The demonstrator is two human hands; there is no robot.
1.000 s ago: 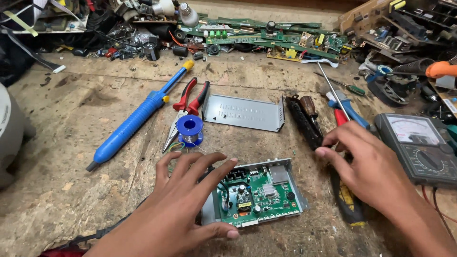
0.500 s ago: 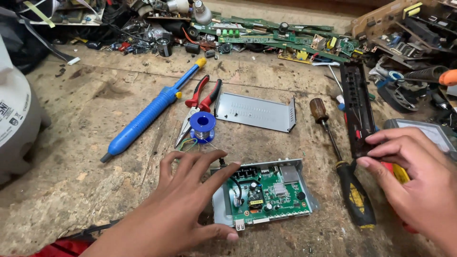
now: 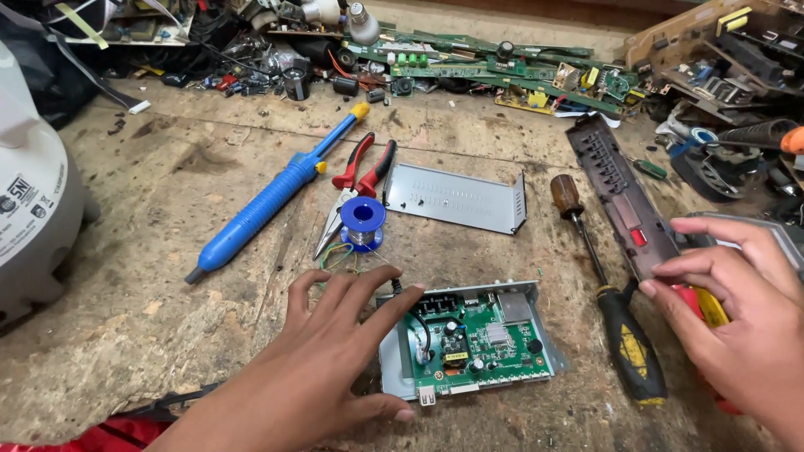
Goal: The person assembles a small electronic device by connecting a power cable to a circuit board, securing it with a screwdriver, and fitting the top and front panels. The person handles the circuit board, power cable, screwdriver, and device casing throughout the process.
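Left hand on the board tray, right hand pinching the panel.
Our left hand (image 3: 322, 368), fingers spread, presses the tray (image 3: 469, 339) at lower centre; our right hand (image 3: 737, 322) clamps the near end of the dark panel (image 3: 620, 197), whose long axis runs to upper right. Worn wooden bench (image 3: 167, 276), clutter along the back.

Someone's electronics repair bench, well used.

Scuffed, stained wooden worktop (image 3: 167, 276) with a blue desoldering pump (image 3: 264, 201), a solder spool (image 3: 362, 219), red-handled pliers (image 3: 356, 180) and screwdrivers (image 3: 603, 285) lying around an opened metal box with a green circuit board (image 3: 477, 343). Along the back edge there's a messy heap of scrap boards (image 3: 502, 71), capacitors and wires.
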